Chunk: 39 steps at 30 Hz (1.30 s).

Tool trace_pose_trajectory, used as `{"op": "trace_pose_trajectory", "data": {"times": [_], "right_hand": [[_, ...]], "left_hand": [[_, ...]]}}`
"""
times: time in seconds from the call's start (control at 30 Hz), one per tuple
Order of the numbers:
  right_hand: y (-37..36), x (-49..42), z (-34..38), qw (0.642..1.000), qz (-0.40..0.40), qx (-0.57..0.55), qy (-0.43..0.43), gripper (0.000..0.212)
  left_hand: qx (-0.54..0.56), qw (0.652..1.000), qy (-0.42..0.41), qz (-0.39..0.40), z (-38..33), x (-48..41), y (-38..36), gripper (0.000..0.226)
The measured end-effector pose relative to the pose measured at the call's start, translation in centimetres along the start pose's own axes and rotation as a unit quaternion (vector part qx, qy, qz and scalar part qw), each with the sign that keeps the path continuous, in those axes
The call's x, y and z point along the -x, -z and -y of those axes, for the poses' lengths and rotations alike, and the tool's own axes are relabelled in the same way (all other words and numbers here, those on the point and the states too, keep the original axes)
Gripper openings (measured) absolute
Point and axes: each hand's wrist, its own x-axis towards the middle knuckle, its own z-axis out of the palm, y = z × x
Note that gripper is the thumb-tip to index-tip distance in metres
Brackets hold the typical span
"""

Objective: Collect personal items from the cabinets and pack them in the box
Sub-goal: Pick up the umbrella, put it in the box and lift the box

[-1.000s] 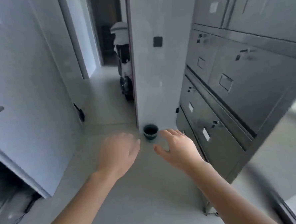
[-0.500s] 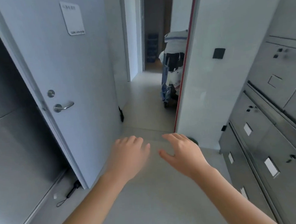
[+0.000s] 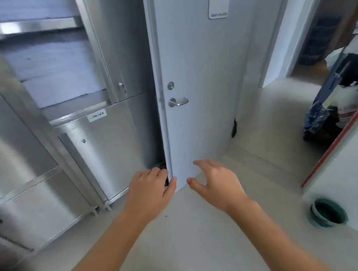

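Note:
Steel cabinets point(image 3: 103, 140) fill the left side, their doors shut, with a small white label on the upper edge of one. My left hand point(image 3: 151, 191) hovers in front of me with loosely bent fingers and holds nothing. My right hand point(image 3: 215, 183) floats beside it, fingers spread and relaxed, also empty. Both hands are over the floor, in front of the bottom corner of a white door point(image 3: 198, 92). No box or personal item is in view.
The white door with a metal lever handle point(image 3: 178, 102) stands open against the cabinets. A small green bucket point(image 3: 327, 212) sits on the floor at the right by a white wall. A loaded cart point(image 3: 331, 109) stands in the hallway beyond.
My view has swung left: the drawer cabinets at the right are gone and the steel cabinets at the left have come in. Both hands stay out in front, empty.

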Motion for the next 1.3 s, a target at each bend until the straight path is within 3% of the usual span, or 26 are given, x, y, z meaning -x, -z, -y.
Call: {"op": "trace_pose_trajectory", "data": {"times": [0.17, 0.43, 0.63, 0.9, 1.3], "right_hand": [[-4.3, -3.2, 4.7, 0.993, 0.048, -0.028, 0.107, 0.054], [-10.0, -7.9, 12.1, 0.970, 0.113, -0.048, 0.208, 0.058], [-12.0, -13.6, 12.9, 0.976, 0.105, -0.013, 0.192, 0.058], [-13.0, -23.0, 10.0, 0.989, 0.076, 0.014, 0.124, 0.059], [-20.1, -41.5, 4.7, 0.982, 0.127, -0.032, 0.132, 0.061]], "left_hand": [[-0.035, 0.995, 0.092, -0.023, 5.1, 3.7, 1.4, 0.046], [-0.070, 0.972, 0.221, -0.037, 13.4, 7.2, 1.4, 0.040], [-0.013, 0.976, 0.214, -0.028, 18.0, 1.2, -1.7, 0.048], [0.002, 0.991, 0.131, 0.011, 22.0, -9.0, -6.3, 0.054], [-0.012, 0.983, 0.176, 0.051, 27.0, -24.7, -15.2, 0.056]]}}
